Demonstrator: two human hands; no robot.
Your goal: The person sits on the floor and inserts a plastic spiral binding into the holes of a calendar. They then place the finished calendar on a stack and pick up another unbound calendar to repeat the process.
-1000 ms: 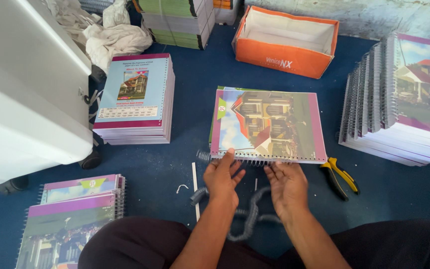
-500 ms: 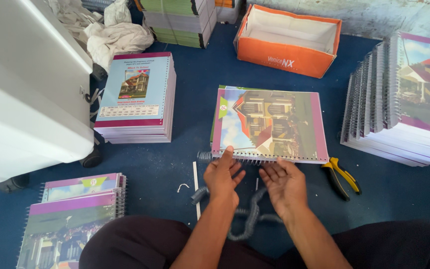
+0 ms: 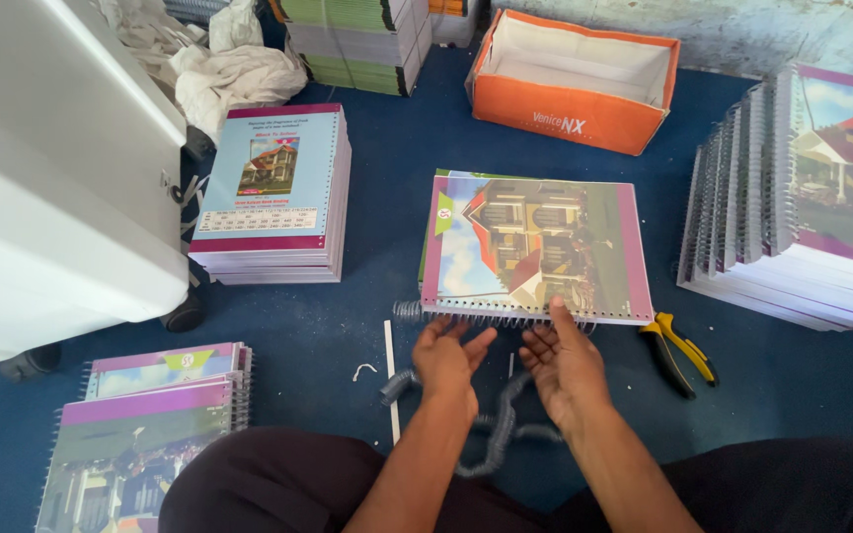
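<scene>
A landscape notebook with a colourful house picture on its cover point(image 3: 535, 247) lies on the blue carpeted floor point(image 3: 367, 306), its punched edge turned toward the person so the grey metal spiral coil point(image 3: 476, 316) can run along it. The left hand point(image 3: 449, 357) and right hand point(image 3: 563, 363) rest at that edge, fingers point(image 3: 561, 318) spread loosely on the coil, gripping nothing firmly. Spare grey coils point(image 3: 496, 434) lie between the knees. Yellow-handled pliers point(image 3: 681, 350) sit just right, within reach. Bound notebooks point(image 3: 802, 197) stand stacked further right, an orange cardboard box point(image 3: 575, 84) beyond.
</scene>
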